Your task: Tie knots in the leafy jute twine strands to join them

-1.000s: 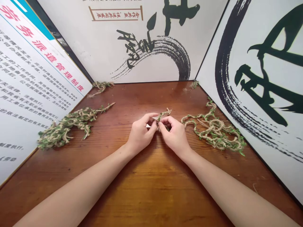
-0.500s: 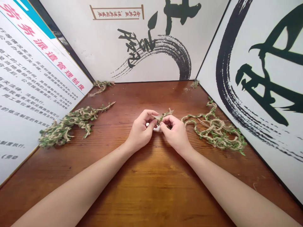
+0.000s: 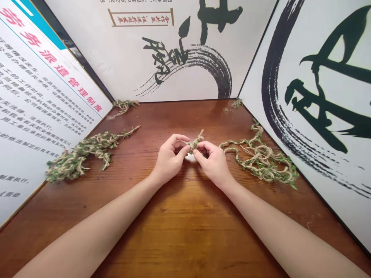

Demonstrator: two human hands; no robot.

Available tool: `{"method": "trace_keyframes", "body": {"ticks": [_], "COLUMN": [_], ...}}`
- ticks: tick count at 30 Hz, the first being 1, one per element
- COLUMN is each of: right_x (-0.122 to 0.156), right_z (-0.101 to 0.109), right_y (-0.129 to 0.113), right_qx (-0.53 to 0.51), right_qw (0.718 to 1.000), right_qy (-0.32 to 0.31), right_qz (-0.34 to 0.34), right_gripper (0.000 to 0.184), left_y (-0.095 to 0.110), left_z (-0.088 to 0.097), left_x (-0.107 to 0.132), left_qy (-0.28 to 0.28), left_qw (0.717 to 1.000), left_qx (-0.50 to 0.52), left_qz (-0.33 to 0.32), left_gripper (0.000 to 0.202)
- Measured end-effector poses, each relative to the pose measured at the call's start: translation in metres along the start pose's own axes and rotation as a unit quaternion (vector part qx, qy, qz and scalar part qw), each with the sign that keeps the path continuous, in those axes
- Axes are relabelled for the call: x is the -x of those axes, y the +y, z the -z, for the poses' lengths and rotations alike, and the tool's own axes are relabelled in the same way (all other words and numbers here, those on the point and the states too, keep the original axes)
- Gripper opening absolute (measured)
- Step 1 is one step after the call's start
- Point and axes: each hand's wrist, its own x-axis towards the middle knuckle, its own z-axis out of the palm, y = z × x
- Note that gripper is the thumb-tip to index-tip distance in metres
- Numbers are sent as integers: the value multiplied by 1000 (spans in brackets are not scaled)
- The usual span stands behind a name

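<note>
at frame centre, a short leafy jute twine strand (image 3: pixel 197 142) runs tilted from lower left to upper right, its tip leaning toward the right hand (image 3: pixel 213 164). the left hand (image 3: pixel 169 158) and right hand both close their fingers (image 3: pixel 204 146) on its lower end, gripping it between them.

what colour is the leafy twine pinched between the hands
The leafy jute twine is tan with small green leaves; it shows best in the head view.
</note>
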Motion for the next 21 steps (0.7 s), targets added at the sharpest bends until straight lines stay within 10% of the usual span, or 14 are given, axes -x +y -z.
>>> {"method": "trace_keyframes", "body": {"ticks": [7,21], "right_x": [0,-1], "right_z": [1,4], "right_y": [-2,-2], "right_qx": [14,-29], "right_qw": [999,1000], "right_qy": [35,-1], "right_qz": [-19,-11], "right_gripper": [18,20], "left_y": [2,3], "left_z": [-3,0], "left_x": [7,7], "left_qy": [87,23], "left_qw": [982,976], "left_qx": [-149,-168], "left_qz": [-78,-138], "left_gripper": [6,9]}}
